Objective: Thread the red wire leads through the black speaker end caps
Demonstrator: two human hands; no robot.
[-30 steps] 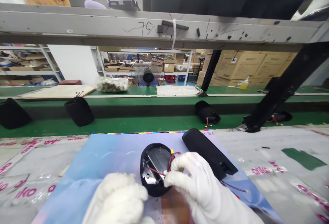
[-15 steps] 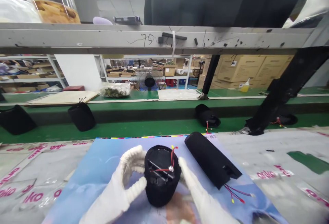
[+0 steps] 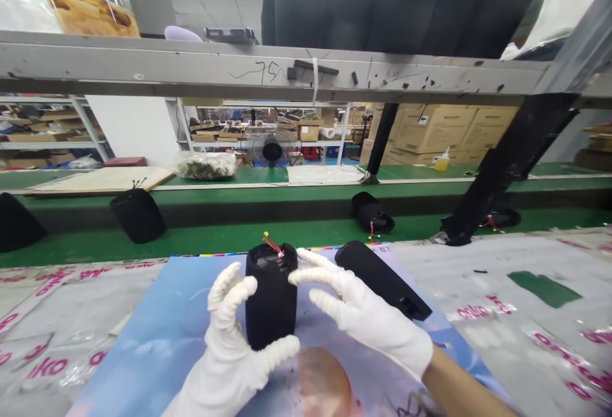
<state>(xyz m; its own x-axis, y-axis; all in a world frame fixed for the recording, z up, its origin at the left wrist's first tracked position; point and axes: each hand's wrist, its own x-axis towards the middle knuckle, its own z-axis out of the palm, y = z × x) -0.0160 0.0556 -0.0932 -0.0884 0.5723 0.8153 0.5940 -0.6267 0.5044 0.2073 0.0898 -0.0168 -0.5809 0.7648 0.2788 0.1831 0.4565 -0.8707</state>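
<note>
A black fabric-covered cylinder [image 3: 271, 305], which looks like a speaker body, stands upright on the blue printed sheet [image 3: 182, 289]. Red wires with small connectors [image 3: 273, 245] stick up from its open top. At its left side is my left hand [image 3: 229, 340] in a white glove, fingers curved and apart, thumb in front of the base. My right hand [image 3: 354, 305], gloved too, has its fingers spread, with the tips at the cylinder's upper right edge; whether they touch is unclear. A second black cylinder [image 3: 382, 280] lies on its side behind my right hand, its wired end mostly hidden.
Beyond the sheet runs a green bench strip [image 3: 201, 245] with more black cylinders [image 3: 138, 216] and another one [image 3: 373, 213] on it. A grey shelf beam [image 3: 191, 66] crosses above. A slanted black post [image 3: 497, 175] rises on the right. Printed plastic film [image 3: 516, 347] covers the bench sides.
The cylinder, which showed its open top towards me, now stands more upright and farther back. My right hand has come up to its upper right edge. The view has shifted a little.
</note>
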